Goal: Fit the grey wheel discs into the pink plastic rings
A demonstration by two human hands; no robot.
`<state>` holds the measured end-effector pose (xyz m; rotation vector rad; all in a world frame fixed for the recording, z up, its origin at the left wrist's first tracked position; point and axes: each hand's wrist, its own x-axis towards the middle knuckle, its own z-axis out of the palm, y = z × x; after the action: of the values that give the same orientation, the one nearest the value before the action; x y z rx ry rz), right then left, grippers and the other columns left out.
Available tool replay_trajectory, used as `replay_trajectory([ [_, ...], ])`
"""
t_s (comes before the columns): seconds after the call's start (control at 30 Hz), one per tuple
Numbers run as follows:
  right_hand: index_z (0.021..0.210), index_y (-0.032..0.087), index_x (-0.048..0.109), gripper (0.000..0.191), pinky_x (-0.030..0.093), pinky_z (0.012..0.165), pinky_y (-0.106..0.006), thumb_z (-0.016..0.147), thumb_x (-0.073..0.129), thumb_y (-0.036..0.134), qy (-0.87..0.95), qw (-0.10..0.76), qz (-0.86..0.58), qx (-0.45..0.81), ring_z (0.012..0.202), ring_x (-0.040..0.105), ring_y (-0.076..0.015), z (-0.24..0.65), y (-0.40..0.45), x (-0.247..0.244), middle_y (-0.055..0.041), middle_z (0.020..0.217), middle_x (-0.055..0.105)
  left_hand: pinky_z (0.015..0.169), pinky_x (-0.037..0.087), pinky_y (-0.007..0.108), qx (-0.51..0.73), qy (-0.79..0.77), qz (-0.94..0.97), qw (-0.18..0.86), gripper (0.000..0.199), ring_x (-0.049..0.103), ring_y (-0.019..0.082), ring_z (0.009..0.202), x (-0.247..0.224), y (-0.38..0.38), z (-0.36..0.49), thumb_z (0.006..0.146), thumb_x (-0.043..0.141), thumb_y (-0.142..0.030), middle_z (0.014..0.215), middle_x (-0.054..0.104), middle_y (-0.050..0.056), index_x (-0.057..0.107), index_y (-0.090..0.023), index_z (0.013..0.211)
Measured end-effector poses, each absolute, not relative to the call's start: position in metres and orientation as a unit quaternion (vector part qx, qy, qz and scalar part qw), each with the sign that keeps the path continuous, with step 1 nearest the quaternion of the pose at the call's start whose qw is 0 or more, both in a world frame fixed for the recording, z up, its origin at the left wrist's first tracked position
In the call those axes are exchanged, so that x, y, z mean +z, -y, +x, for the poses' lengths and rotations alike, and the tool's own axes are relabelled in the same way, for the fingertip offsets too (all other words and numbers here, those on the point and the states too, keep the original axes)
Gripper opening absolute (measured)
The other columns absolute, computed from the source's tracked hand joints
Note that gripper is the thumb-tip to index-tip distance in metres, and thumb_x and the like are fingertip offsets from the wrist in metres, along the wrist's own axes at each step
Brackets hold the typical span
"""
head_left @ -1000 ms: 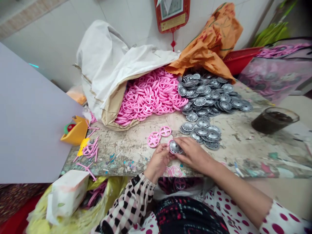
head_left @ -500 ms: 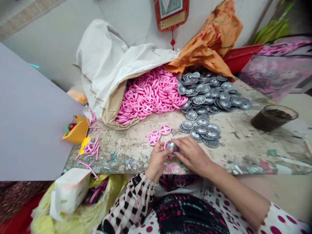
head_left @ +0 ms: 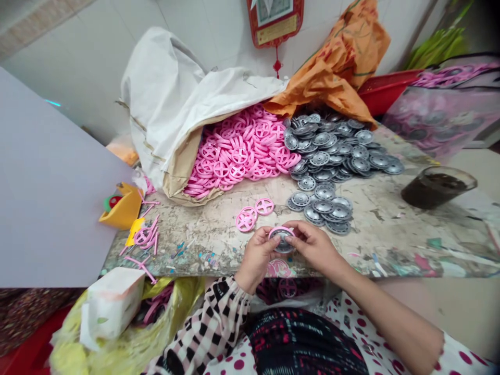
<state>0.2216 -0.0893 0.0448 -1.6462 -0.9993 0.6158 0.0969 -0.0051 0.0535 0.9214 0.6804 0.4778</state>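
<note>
Above the scarred edge of the worktable (head_left: 183,234), you hold a ribbed silver disc (head_left: 283,248) with a pink plastic ring (head_left: 280,230) against its upper rim, the pair tilted up off the surface between your hands; how far the ring sits onto the disc cannot be told from this angle. Your left hand (head_left: 255,260) is closed around the pair from below; your right hand (head_left: 315,249) grips from the other side, its fingertips (head_left: 297,227) pinching the pink rim; both wrists angle inward, one forearm running from a checked sleeve (head_left: 213,323), the other from a polka-dot sleeve (head_left: 464,359). Just ahead of your hands lie loose pink rings (head_left: 245,221), beside a spread of silver discs (head_left: 320,208); farther off, a heap of pink rings (head_left: 238,151) spills from a white sack (head_left: 167,99).
</note>
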Motion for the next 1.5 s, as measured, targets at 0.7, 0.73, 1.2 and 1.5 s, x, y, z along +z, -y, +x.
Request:
replay_trajectory([
  [0.7, 0.09, 0.023, 0.057, 0.015, 0.045, 0.065, -0.029, 0.085, 0.049, 0.034, 0.454, 0.474, -0.684, 0.318, 0.068, 0.057, -0.0161, 0.195, 0.103, 0.04, 0.0014, 0.073, 0.062, 0.073, 0.045, 0.024, 0.154, -0.283, 0.685, 0.654, 0.023, 0.059, 0.015, 0.078, 0.046, 0.004, 0.06, 0.078, 0.062, -0.036, 0.084, 0.068, 0.003, 0.071, -0.019, 0.091],
  [0.73, 0.091, 0.023, 0.058, 0.015, 0.045, 0.066, -0.029, 0.086, 0.049, 0.033, 0.471, 0.453, -0.687, 0.317, 0.07, 0.058, -0.0165, 0.194, 0.105, 0.039, 0.001, 0.074, 0.063, 0.069, 0.045, 0.024, 0.135, -0.293, 0.694, 0.643, 0.024, 0.058, 0.015, 0.073, 0.045, 0.0, 0.057, 0.077, 0.064, -0.037, 0.079, 0.067, 0.002, 0.071, -0.02, 0.092],
  [1.2, 0.101, 0.018, 0.067, 0.026, 0.04, 0.077, -0.033, 0.093, 0.044, 0.028, 0.672, 0.212, -0.703, 0.095, 0.088, 0.051, -0.0214, 0.222, 0.097, 0.041, -0.0089, 0.093, 0.062, 0.092, 0.043, 0.041, 0.19, -0.44, 0.854, 0.203, 0.057, 0.055, 0.025, 0.106, 0.026, -0.094, 0.058, 0.074, 0.062, -0.031, 0.111, 0.059, 0.013, 0.05, -0.016, 0.127],
  [1.5, 0.109, 0.016, 0.062, 0.031, 0.031, 0.081, -0.041, 0.091, 0.043, 0.033, 0.528, 0.005, -0.849, -0.019, 0.101, 0.05, -0.0308, 0.299, 0.036, 0.054, -0.0137, 0.106, 0.066, 0.055, 0.043, 0.021, 0.27, -0.468, 0.691, 0.48, 0.038, 0.057, 0.012, 0.058, 0.027, -0.087, 0.066, 0.065, 0.07, -0.029, 0.065, 0.059, -0.005, 0.048, -0.021, 0.095],
])
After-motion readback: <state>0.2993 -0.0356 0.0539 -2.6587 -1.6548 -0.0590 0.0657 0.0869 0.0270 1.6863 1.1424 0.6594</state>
